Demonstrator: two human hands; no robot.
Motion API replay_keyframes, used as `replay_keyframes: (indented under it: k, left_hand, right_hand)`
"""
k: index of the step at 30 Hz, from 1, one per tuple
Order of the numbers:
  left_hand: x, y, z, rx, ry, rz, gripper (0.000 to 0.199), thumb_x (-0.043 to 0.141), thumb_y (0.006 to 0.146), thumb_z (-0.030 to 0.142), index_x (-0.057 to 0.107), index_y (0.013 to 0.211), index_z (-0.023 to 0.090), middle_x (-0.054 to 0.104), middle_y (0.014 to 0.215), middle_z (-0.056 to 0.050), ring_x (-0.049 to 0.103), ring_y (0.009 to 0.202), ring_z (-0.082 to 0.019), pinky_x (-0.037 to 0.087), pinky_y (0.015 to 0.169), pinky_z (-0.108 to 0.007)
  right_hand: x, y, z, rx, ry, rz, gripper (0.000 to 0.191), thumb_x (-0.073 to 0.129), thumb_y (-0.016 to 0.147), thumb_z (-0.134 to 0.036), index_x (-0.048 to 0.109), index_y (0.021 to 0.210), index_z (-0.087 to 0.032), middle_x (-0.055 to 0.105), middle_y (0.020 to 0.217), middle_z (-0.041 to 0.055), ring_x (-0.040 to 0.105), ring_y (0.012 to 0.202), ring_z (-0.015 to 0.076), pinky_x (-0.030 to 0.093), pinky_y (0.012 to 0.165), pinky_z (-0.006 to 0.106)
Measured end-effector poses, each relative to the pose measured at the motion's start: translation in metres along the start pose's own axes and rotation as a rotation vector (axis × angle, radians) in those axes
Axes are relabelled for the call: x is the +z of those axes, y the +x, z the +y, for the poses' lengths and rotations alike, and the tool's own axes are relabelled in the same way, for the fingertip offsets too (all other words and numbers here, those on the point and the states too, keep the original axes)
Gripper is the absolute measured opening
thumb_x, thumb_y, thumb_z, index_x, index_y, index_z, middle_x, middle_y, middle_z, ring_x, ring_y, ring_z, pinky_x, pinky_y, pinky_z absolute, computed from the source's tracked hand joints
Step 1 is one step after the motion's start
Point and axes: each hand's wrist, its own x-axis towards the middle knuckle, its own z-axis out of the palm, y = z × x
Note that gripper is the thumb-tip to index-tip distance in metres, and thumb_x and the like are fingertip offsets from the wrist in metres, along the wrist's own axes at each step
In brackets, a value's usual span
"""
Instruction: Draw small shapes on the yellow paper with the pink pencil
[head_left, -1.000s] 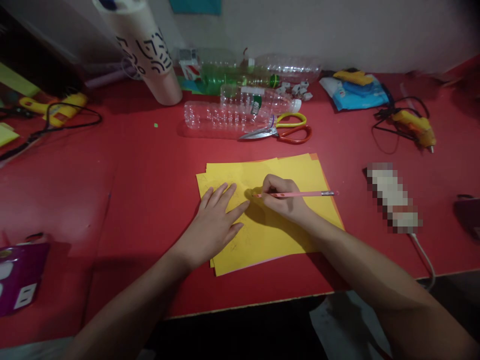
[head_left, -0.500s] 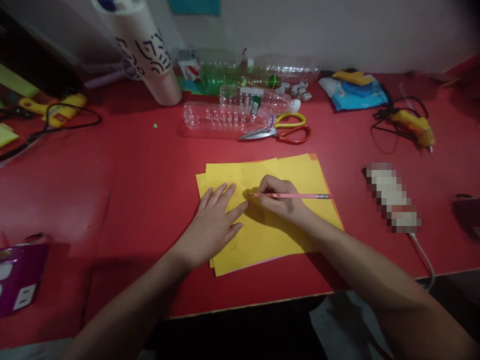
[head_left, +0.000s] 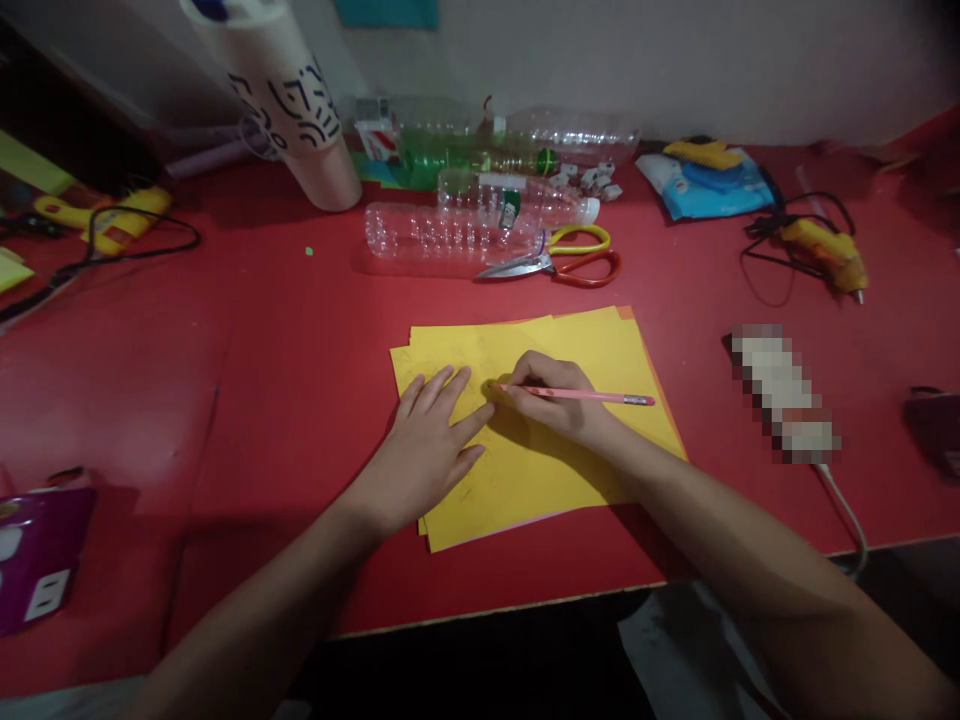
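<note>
Several sheets of yellow paper (head_left: pixel 540 490) lie stacked, slightly askew, on the red table (head_left: pixel 285 400). Faint pencil marks show on the top sheet near my fingers. My left hand (head_left: pixel 424 445) rests flat on the left part of the paper with its fingers spread, holding nothing. In my right hand (head_left: pixel 559 395) is a pink pencil (head_left: pixel 600 397), gripped in a writing hold. Its tip points left and meets the paper just beyond my left index finger, and its eraser end sticks out to the right. An orange sheet peeks out under the stack's right edge.
Behind the paper lie scissors (head_left: pixel 555 262) and clear plastic bottles (head_left: pixel 450 232). A tall tumbler (head_left: pixel 300 110) stands back left. At right are a yellow glue gun (head_left: pixel 825 255), a wipes pack (head_left: pixel 705 185) and a blurred-out device (head_left: pixel 784 390) with a cable. A purple item (head_left: pixel 41 560) sits left.
The pencil tip has shifted slightly left, and its eraser end has tilted a little toward me. My left hand stays in place on the paper.
</note>
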Motion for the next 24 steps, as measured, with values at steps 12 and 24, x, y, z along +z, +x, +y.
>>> replay_keyframes:
  k: [12, 24]
  left_hand:
    - [-0.0023, 0.0010, 0.0003, 0.004, -0.008, -0.012, 0.041, 0.055, 0.098, 0.033, 0.056, 0.139, 0.025, 0.035, 0.157, -0.020, 0.030, 0.147, -0.040, 0.026, 0.116, -0.063]
    - [0.0030, -0.0009, -0.0006, 0.002, 0.005, 0.027, 0.044, 0.054, 0.099, 0.033, 0.052, 0.142, 0.027, 0.034, 0.160, -0.015, 0.029, 0.148, -0.038, 0.024, 0.118, -0.061]
  right_hand:
    - [-0.0007, -0.0003, -0.0036, 0.020, -0.022, -0.029, 0.012, 0.057, 0.084, -0.025, 0.050, 0.074, -0.022, 0.053, 0.063, -0.0048, 0.040, 0.056, 0.0090, 0.030, 0.054, 0.026]
    - [0.0034, -0.0036, -0.0019, 0.053, 0.022, 0.059, 0.019, 0.062, 0.084, -0.023, 0.048, 0.070, -0.022, 0.047, 0.058, -0.0069, 0.036, 0.054, 0.0078, 0.028, 0.051, 0.026]
